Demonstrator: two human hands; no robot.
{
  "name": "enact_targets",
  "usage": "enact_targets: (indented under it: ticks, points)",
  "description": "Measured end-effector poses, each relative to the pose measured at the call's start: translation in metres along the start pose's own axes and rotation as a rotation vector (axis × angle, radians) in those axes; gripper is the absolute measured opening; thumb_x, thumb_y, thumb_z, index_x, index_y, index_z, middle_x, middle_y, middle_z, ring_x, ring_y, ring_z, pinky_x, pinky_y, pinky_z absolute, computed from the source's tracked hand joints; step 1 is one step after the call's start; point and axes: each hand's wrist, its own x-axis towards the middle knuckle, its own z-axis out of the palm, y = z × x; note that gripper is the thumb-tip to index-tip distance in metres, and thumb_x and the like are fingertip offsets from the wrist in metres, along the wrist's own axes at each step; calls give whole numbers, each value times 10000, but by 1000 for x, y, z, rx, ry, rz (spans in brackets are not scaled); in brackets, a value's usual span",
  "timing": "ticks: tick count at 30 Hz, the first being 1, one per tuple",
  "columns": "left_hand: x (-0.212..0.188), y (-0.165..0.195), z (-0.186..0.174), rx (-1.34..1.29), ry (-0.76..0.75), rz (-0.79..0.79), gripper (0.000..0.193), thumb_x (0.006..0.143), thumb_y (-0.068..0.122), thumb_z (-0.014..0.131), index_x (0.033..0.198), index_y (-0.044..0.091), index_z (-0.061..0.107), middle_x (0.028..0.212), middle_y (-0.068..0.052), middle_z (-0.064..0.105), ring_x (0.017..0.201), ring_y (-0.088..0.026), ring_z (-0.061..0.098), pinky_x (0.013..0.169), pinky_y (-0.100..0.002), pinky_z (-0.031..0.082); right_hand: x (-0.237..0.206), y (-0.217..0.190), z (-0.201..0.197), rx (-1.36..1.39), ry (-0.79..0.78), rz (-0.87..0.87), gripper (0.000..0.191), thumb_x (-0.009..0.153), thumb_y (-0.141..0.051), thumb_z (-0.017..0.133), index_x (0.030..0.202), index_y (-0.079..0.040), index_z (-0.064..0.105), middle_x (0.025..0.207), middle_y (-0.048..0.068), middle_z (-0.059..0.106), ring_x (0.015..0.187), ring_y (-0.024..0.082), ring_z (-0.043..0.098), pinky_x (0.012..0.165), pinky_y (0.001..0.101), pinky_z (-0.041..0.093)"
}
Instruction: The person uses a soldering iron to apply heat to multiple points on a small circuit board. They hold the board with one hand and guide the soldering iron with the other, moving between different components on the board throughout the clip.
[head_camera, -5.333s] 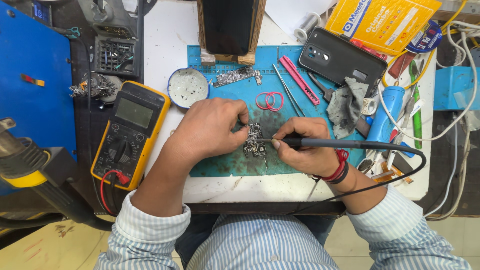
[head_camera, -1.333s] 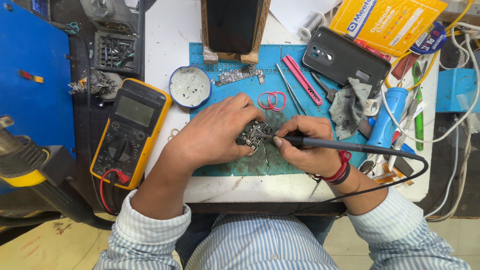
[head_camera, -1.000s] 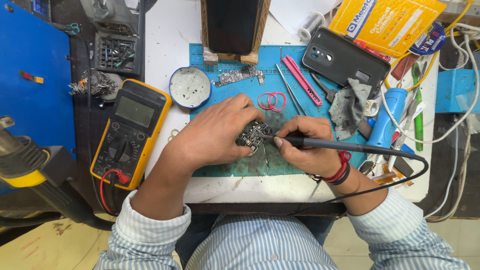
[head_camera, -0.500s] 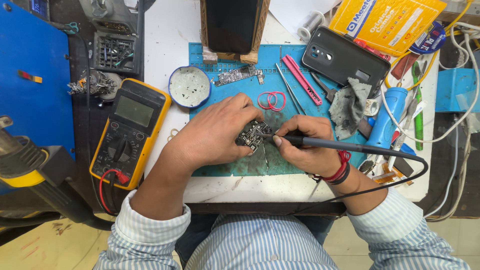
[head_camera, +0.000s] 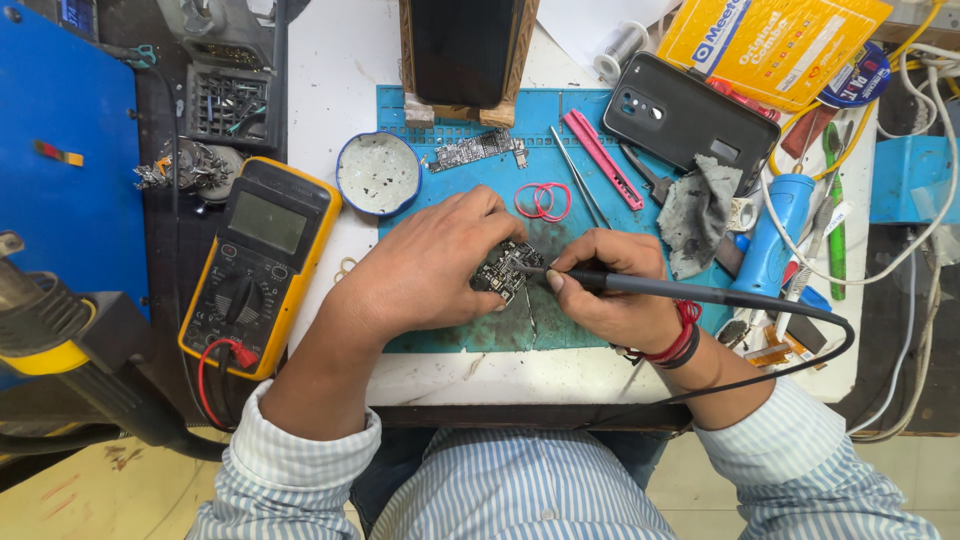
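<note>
**Two hands at work on a small circuit board**

A white workbench (head_camera: 330, 80) carries a blue mat (head_camera: 450, 335), stained dark near its middle. A blue panel (head_camera: 60, 180) stands at the left edge, beside a yellow-and-black meter (head_camera: 255, 265) with a red lead plugged in. At the top right lies a flat yellow packet (head_camera: 770, 40) with orange print, tilted and cut off by the frame; a round blue-and-red label (head_camera: 860, 75) sits just beside it. A dark phone (head_camera: 690, 115) lies face down below the packet, a grey rag (head_camera: 695, 210) touching its lower corner. A black block in a wooden frame (head_camera: 465, 50) stands at the mat's top edge, its upper part out of view.

The left hand (head_camera: 430, 270) pinches a small circuit board (head_camera: 505, 272) at the mat's centre, fingers curled over it so much of the board is hidden. The right hand (head_camera: 615, 295) grips a black soldering iron (head_camera: 690, 292) like a pen, its tip touching the board; the cord loops off to the right. A round blue-rimmed dish (head_camera: 378, 172), a pink knife (head_camera: 600, 158) and two red rubber bands (head_camera: 542, 200) lie above the hands. The clutter at far right is too tangled to make out.
</note>
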Motion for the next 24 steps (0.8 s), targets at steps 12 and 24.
enact_targets:
  ticks: [12, 24]
  points:
    - [1, 0, 0, -7, 14, 20, 531, 659, 216, 870, 1120, 78, 647, 1081, -98, 572, 1093, -313, 591, 904, -424, 478, 0, 1, -1, -4, 9, -14, 90, 835, -34, 750, 868, -14, 669, 699, 9, 633, 569, 49, 526, 517, 230, 395]
    - [0, 0, 0, -7, 11, 18, 547, 653, 211, 868, 1134, 76, 645, 1077, -102, 571, 1094, -316, 589, 912, -424, 474, -2, 2, -1, -7, 34, 13, 76, 847, -51, 746, 858, -20, 678, 664, -8, 617, 557, 42, 520, 513, 231, 391]
